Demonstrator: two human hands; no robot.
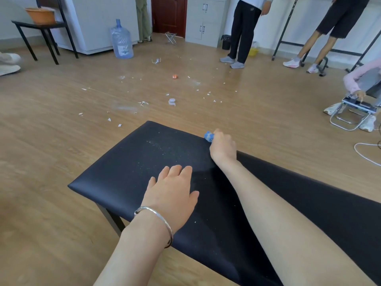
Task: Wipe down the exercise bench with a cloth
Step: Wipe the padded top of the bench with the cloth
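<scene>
The black padded exercise bench (pixel 123 174) runs from the middle of the view to the lower right, its top dusted with fine white specks. My left hand (pixel 172 196), a silver bangle on its wrist, rests flat on the pad with fingers straight. My right hand (pixel 222 148) grips a bunched blue cloth (pixel 208 136) at the bench's far right edge. Most of the cloth is hidden inside the fist.
Wooden floor (pixel 61 131) around the bench is littered with white scraps. A water jug (pixel 121 39) and a black table (pixel 44 36) stand far left. Two people stand at the back right; another crouches by a folding stool (pixel 350 112). A white cable (pixel 362 151) lies at right.
</scene>
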